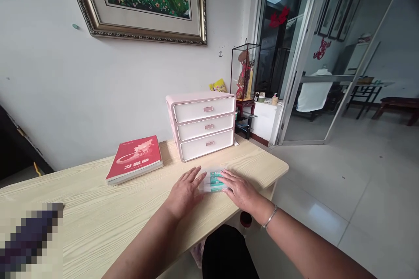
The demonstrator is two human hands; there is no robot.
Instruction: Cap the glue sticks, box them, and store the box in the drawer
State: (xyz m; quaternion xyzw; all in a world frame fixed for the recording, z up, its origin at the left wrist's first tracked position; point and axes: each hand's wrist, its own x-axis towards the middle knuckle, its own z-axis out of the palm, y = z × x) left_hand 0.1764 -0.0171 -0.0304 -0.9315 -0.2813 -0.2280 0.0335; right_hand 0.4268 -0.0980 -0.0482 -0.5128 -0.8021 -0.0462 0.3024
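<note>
On the pale wood-grain table (98, 202), a clear plastic packet (212, 181) with green-and-white items inside lies in front of a white-and-pink three-drawer organizer (203, 126). My left hand (185, 192) presses its fingertips against the packet's left end. My right hand (238, 191) lies over its right end, partly hiding it, and a silver bangle circles that wrist. To the left of the organizer, a red book (134, 159) lies flat, well apart from both hands.
The table's corner and right edge lie just beyond my right hand, with a tiled floor below. A glass display case (245, 72) holding a red figure stands behind the organizer. A glass door (304, 52) stands to the right. A pixelated patch (29, 237) covers the table's near left.
</note>
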